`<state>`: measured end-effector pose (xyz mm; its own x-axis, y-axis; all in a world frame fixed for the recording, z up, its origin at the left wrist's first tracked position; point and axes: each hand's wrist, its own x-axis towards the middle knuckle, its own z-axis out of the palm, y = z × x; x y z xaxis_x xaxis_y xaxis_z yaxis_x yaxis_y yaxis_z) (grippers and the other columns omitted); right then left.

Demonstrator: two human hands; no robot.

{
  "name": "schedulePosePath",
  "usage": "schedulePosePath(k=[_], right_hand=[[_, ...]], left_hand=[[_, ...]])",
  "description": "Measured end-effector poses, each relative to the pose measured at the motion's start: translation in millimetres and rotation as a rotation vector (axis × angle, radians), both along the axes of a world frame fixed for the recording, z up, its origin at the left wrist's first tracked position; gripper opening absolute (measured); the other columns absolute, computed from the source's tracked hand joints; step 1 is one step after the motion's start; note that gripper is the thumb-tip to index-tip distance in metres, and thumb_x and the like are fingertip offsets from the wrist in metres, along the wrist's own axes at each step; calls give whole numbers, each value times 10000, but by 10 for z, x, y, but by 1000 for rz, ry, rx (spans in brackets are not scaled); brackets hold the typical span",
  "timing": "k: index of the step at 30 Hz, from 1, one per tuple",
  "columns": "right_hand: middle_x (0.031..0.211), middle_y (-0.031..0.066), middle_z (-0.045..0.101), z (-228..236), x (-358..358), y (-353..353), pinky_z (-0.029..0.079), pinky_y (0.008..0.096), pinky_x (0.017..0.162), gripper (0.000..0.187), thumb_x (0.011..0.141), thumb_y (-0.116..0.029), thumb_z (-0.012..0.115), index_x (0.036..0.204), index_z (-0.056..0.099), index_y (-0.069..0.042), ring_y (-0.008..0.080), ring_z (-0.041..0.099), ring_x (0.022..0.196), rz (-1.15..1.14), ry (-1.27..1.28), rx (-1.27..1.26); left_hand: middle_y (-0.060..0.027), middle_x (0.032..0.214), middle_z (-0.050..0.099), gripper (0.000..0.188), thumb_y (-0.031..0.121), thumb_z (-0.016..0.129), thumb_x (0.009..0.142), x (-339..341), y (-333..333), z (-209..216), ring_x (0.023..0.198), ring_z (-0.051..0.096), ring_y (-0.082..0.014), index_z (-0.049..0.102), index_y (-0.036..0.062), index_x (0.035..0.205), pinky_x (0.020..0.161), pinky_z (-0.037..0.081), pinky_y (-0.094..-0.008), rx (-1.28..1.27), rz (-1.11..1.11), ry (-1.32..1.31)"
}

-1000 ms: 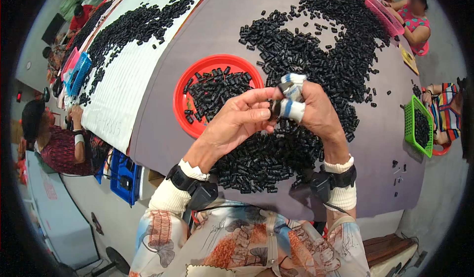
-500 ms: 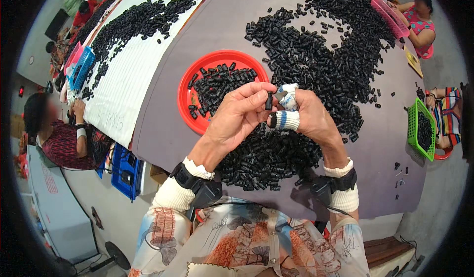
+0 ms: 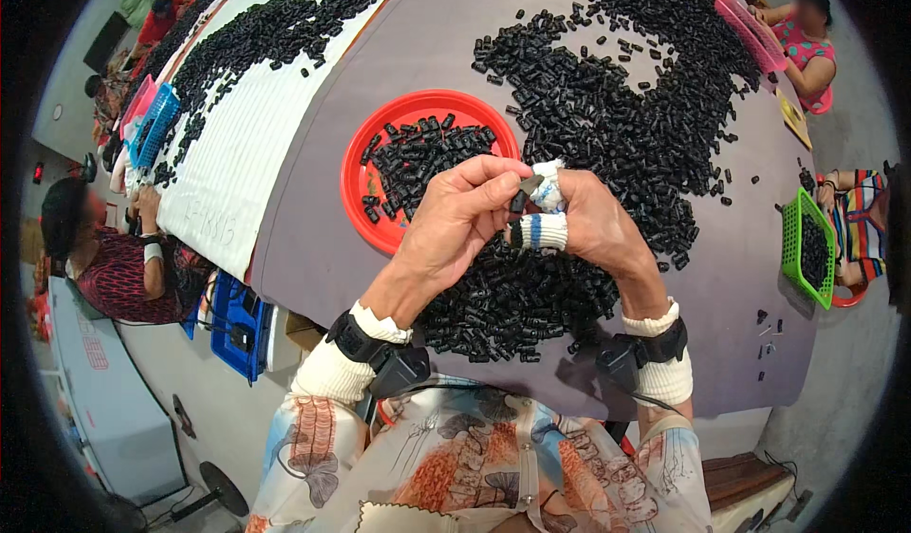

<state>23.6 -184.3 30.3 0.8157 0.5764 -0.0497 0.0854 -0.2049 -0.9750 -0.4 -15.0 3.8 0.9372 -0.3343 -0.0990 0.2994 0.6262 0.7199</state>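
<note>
Between the thumb and fingers of my left hand (image 3: 454, 212) is a small black cylindrical plastic part (image 3: 517, 204). My right hand (image 3: 600, 218), closed, meets it from the right; white-and-blue cloth wraps cover its thumb and a finger. A small grey blade-like piece (image 3: 529, 186) shows between the right fingers, against the part; most of it is hidden. Beneath both hands lies a heap of similar black parts (image 3: 517, 310). Beyond my left hand stands a round red tray (image 3: 351, 187) with many such parts in it.
A large spread of black parts (image 3: 626, 125) covers the far right of the grey table (image 3: 318, 201). A green basket (image 3: 807, 248) and a pink basket (image 3: 750, 32) stand at the right edge, a blue basket (image 3: 154, 127) at left. Several people sit around.
My right hand has shifted slightly left, closer to my left fingers, and the blade-like piece now overlaps the part's upper end. The part tilts a little more.
</note>
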Motion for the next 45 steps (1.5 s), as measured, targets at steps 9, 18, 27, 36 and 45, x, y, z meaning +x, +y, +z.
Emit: schedulePosePath(k=[9, 18, 27, 36, 45], right_hand=[[675, 28, 571, -104, 6, 31, 410, 271, 568, 217, 707, -194, 704, 786, 607, -16, 99, 489, 610, 3, -62, -39], [674, -1, 539, -58, 19, -8, 406, 274, 554, 232, 701, -195, 717, 742, 586, -8, 87, 472, 606, -43, -72, 24], [646, 10, 548, -65, 31, 16, 404, 267, 557, 235, 693, -198, 723, 772, 615, -5, 85, 470, 597, -28, -72, 25], [643, 25, 541, -147, 7, -14, 414, 274, 567, 264, 682, -208, 731, 780, 605, 3, 95, 484, 601, 16, -102, -2], [674, 25, 548, -38, -11, -26, 423, 259, 556, 237, 659, -150, 723, 783, 582, -5, 104, 494, 608, -213, -100, 42]], left_hand=[[-42, 877, 606, 118, 81, 559, 870, -1, -19, 33, 767, 586, -93, 588, -3, 948, 681, 501, -227, 45, 55, 16], [-41, 896, 604, 148, 135, 542, 883, 19, -14, -12, 786, 594, -104, 578, 31, 982, 679, 518, -261, 39, 36, -26], [-16, 801, 592, 116, 104, 559, 874, -9, -82, 113, 652, 538, -55, 588, 8, 931, 577, 456, -189, 73, 110, 35], [-35, 828, 591, 126, 98, 544, 881, 19, -94, 102, 716, 564, -80, 582, 6, 959, 637, 484, -213, 61, 109, 50], [-67, 901, 601, 166, 70, 548, 868, -15, -110, 95, 809, 586, -127, 576, -12, 1010, 742, 483, -247, -25, 84, 8]])
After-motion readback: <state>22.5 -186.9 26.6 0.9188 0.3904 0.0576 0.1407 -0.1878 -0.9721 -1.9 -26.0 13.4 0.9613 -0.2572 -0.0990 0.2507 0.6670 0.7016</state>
